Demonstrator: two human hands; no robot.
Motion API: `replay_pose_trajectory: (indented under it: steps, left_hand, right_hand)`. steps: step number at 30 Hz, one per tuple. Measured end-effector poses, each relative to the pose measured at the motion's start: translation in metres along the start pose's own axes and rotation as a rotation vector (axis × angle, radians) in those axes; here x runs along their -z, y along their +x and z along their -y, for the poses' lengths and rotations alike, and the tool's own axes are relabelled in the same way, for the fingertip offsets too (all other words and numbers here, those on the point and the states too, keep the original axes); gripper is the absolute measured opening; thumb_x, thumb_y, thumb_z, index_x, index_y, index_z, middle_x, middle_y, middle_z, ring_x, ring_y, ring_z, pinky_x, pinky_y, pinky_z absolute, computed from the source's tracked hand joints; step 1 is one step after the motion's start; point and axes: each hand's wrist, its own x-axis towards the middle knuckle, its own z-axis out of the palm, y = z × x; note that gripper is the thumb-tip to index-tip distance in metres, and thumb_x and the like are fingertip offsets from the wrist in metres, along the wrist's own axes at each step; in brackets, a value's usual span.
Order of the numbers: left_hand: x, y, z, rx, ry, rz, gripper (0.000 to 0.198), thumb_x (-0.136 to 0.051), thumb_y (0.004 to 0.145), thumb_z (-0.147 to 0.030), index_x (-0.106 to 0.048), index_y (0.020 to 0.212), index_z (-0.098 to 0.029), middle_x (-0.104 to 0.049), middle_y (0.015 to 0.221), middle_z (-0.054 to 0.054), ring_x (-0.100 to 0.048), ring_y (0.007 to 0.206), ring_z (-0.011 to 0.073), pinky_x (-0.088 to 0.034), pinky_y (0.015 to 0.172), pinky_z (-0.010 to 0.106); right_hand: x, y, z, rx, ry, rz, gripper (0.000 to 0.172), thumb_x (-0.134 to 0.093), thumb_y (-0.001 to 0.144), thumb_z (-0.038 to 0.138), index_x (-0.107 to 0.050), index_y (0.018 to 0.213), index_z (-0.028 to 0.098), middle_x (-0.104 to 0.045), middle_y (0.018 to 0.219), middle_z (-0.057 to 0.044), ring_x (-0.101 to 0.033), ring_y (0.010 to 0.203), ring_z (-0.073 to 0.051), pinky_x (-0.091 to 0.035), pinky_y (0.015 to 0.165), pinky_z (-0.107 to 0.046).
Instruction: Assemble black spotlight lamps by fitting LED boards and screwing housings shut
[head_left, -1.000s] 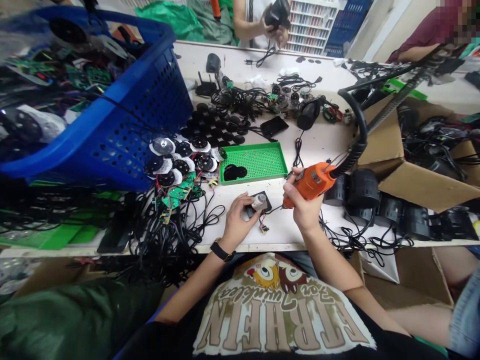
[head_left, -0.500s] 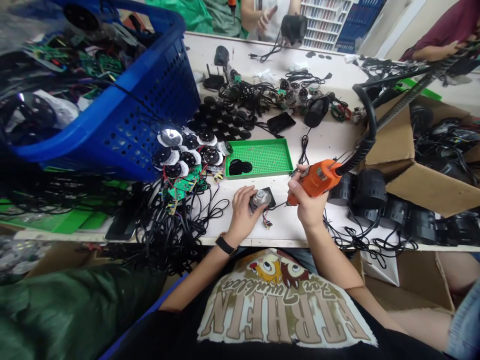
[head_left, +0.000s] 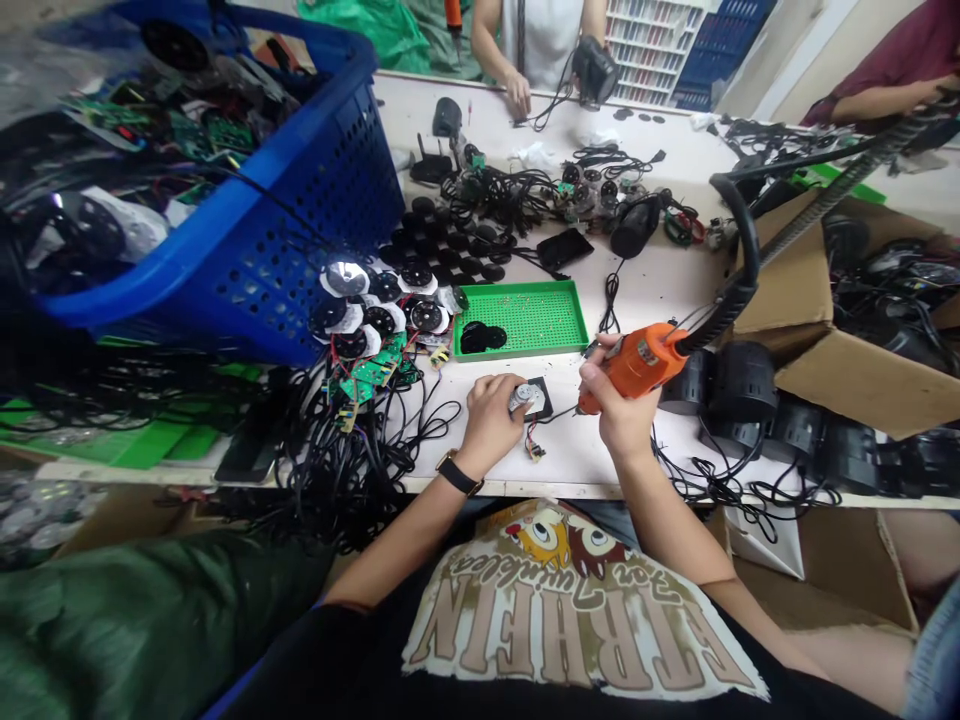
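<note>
Left hand grips a small metal motor on a black plate, right hand closes around an orange electric screwdriver, and loose black discs lie across the worktop.

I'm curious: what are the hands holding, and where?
The right hand grips an orange power tool by its body; the left hand holds a round silver part by its edge.

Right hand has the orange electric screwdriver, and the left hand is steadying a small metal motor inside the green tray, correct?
No: the head view shows the left hand steadying the small metal motor on a black square plate on the white bench, outside the green tray. Otherwise right.
</note>
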Motion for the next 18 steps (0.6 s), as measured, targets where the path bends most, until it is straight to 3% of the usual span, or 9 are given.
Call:
replay_pose_trajectory:
  steps: [8, 18]
  left_hand:
    - [-0.001, 0.001, 0.000, -0.089, 0.078, 0.026, 0.023, -0.066, 0.093, -0.016, -0.066, 0.116, -0.019, -0.071, 0.106, 0.009, -0.059, 0.108, 0.0297, -0.050, 0.095, 0.044]
    - [-0.003, -0.001, -0.001, -0.127, 0.175, 0.021, 0.027, -0.058, 0.095, -0.011, -0.063, 0.121, -0.016, -0.065, 0.103, 0.011, -0.056, 0.104, 0.0312, -0.053, 0.091, 0.046]
  right_hand:
    - [-0.014, 0.004, -0.015, 0.139, 0.125, 0.027, 0.029, -0.079, 0.086, 0.031, -0.066, 0.112, 0.027, -0.062, 0.079, 0.005, -0.058, 0.052, -0.007, -0.048, 0.046, -0.022]
    - [-0.025, 0.002, -0.026, 0.106, 0.125, 0.081, 0.030, -0.078, 0.087, 0.033, -0.065, 0.113, 0.027, -0.061, 0.079, 0.005, -0.058, 0.054, -0.009, -0.050, 0.050, -0.024]
